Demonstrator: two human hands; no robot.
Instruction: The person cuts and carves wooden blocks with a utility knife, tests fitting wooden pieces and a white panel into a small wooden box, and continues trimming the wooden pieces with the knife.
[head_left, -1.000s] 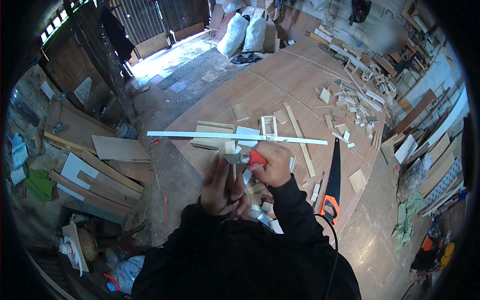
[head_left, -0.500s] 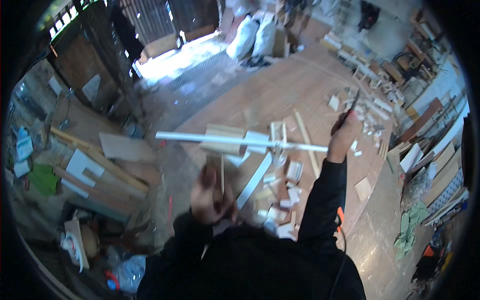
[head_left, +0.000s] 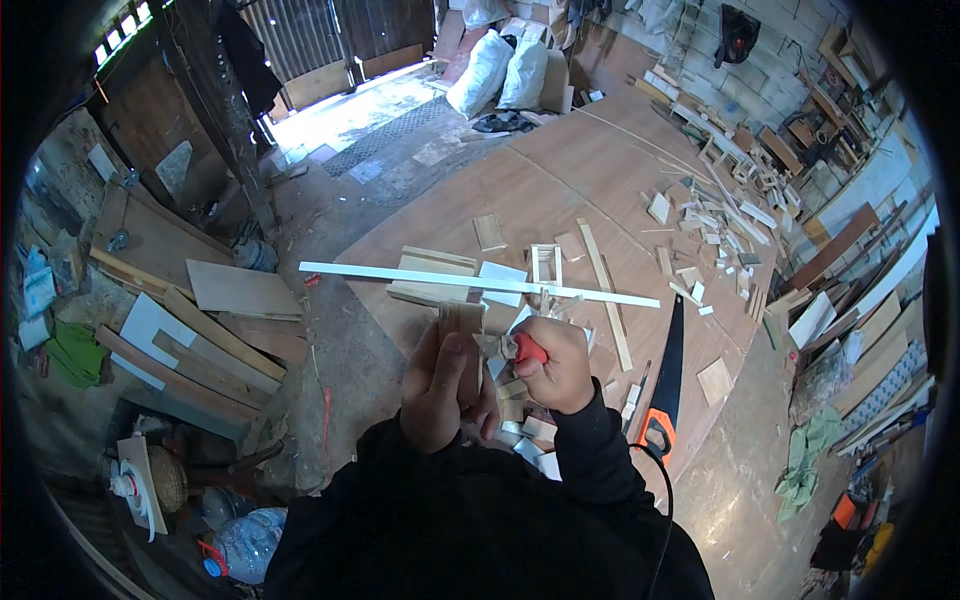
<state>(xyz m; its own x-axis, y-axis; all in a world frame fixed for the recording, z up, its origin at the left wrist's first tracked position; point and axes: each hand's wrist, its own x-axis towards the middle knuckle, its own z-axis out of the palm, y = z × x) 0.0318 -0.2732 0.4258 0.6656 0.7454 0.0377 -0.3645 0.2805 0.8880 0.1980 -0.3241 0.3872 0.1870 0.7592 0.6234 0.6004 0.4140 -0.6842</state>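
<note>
My left hand [head_left: 436, 395] is closed round a small flat wooden piece [head_left: 462, 320], held upright above the near side of the workbench. Close on its right, my right hand [head_left: 562, 372] grips a red-handled tool [head_left: 530, 349] in a fist. The tool's short greyish end points left and meets or nearly meets the wood's edge; its exact kind is hard to make out. A long white strip [head_left: 420, 276] lies across the bench beyond both hands, over a pale wooden board [head_left: 432, 262]. A small open wooden frame [head_left: 546, 262] stands behind the strip.
A handsaw [head_left: 671, 375] with an orange handle lies right of my right arm. Wood offcuts [head_left: 715, 225] are heaped on the bench [head_left: 600, 150] at the far right. Boards [head_left: 245, 288] lean at left; white sacks [head_left: 482, 75] stand beyond the bench.
My right hand has come from the far right of the bench to beside my left hand, bringing the tool. My left hand has risen slightly with the wooden piece. The saw is now uncovered.
</note>
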